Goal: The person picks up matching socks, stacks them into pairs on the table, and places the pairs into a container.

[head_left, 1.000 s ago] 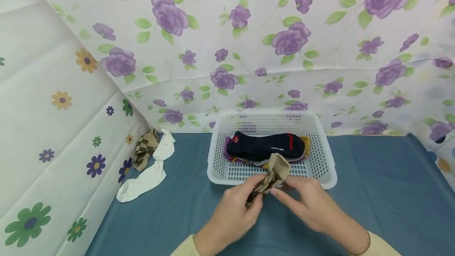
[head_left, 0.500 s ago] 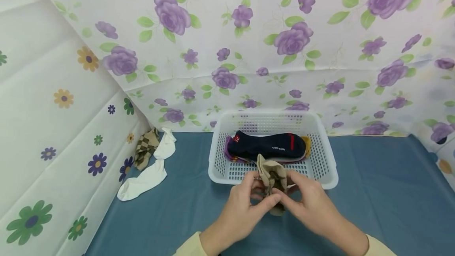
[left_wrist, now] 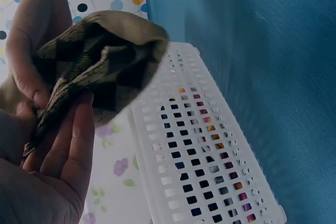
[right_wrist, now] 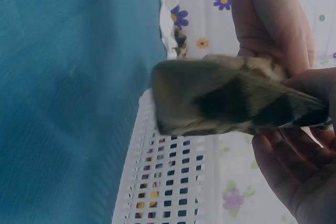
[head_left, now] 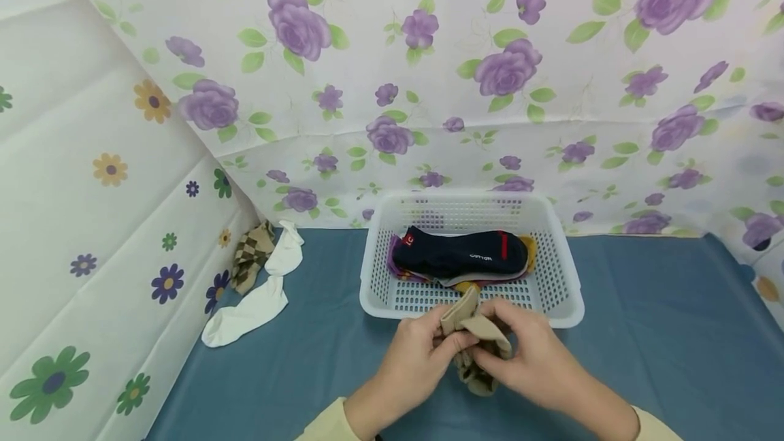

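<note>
Bright, even light in our head view; dimmer, bluer light in our wrist views.
From the head we see the curtain point(head_left: 392, 33) washed pale, faintly pink toward the upper right, and weak, soft-edged shadow on the cloth point(head_left: 643, 318) below the left hand point(head_left: 410, 352) and right hand point(head_left: 533, 352). At the wrists we find both hands darkly shaded; the right view smears the sock point(right_wrist: 226, 98) with blur, while the left shows the basket point(left_wrist: 144, 156) fairly crisply.

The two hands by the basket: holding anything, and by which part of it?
A bunched checkered sock, by its two sides: the left hand grips one, the right hand the other. Whether nearer cuff or toe is unclear.
</note>
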The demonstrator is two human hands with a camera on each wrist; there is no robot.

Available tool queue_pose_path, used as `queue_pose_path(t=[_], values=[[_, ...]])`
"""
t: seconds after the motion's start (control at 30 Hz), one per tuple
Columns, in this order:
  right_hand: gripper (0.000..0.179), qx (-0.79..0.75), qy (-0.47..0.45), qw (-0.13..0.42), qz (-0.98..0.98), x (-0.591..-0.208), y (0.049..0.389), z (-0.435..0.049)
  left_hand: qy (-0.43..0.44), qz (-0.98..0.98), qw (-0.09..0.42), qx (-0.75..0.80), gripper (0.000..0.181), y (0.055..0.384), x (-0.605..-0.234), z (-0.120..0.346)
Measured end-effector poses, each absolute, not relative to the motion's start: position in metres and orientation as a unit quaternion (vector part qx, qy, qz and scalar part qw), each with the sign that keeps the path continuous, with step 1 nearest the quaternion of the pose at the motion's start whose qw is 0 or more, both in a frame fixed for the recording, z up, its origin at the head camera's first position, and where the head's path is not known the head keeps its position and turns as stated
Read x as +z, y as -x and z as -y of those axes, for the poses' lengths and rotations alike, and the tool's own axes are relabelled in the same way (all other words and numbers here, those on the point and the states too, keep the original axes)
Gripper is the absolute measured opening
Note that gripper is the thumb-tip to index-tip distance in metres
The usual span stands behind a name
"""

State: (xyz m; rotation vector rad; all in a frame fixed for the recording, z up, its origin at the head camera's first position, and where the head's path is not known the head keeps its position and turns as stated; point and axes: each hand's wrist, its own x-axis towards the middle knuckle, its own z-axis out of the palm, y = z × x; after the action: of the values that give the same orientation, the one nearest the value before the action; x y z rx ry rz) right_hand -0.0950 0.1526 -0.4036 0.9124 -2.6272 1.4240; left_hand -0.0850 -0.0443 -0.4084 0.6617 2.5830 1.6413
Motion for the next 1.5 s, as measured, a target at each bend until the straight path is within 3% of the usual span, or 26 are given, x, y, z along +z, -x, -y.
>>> queue_pose_path(t=[0.13,0.23,0.33,0.4,0.57,0.7,0.83,0.97,1.1,1.17,1.37,1.5], values=[[0.016,0.464,-0.311,0.019,0.829,-0.404,0.095,-0.150,-0.227,-0.836,-0.026,0.498,0.029,0.084,-0.409,0.044],[0.025,0.460,-0.300,0.047,0.834,-0.404,0.094,-0.151,-0.224,-0.831,-0.035,0.508,0.023,0.085,-0.409,0.046],[0.037,0.464,-0.270,0.056,0.842,-0.403,0.095,-0.155,-0.203,-0.830,-0.038,0.519,0.029,0.088,-0.406,0.050],[0.037,0.467,-0.254,0.068,0.844,-0.401,0.097,-0.159,-0.187,-0.826,-0.045,0.530,0.025,0.091,-0.404,0.053],[0.025,0.503,-0.232,0.116,0.825,-0.394,0.100,-0.165,-0.132,-0.790,-0.023,0.598,0.018,0.097,-0.399,0.066],[0.031,0.535,-0.221,0.160,0.800,-0.389,0.100,-0.173,-0.091,-0.744,-0.006,0.661,0.018,0.100,-0.397,0.079],[0.032,0.518,-0.211,0.190,0.807,-0.386,0.101,-0.183,-0.079,-0.728,-0.028,0.680,0.023,0.101,-0.392,0.092],[0.031,0.485,-0.184,0.196,0.832,-0.385,0.102,-0.192,-0.092,-0.737,-0.060,0.667,0.030,0.098,-0.379,0.105],[0.033,0.470,-0.189,0.198,0.839,-0.385,0.101,-0.201,-0.103,-0.755,-0.075,0.643,0.025,0.094,-0.368,0.115],[0.033,0.469,-0.188,0.198,0.840,-0.384,0.101,-0.205,-0.100,-0.767,-0.063,0.631,0.028,0.092,-0.363,0.120],[0.029,0.489,-0.140,0.190,0.840,-0.380,0.100,-0.216,-0.087,-0.800,-0.007,0.593,0.058,0.090,-0.356,0.132],[0.027,0.488,-0.102,0.191,0.846,-0.381,0.099,-0.221,-0.068,-0.820,-0.029,0.568,0.040,0.090,-0.354,0.136]])
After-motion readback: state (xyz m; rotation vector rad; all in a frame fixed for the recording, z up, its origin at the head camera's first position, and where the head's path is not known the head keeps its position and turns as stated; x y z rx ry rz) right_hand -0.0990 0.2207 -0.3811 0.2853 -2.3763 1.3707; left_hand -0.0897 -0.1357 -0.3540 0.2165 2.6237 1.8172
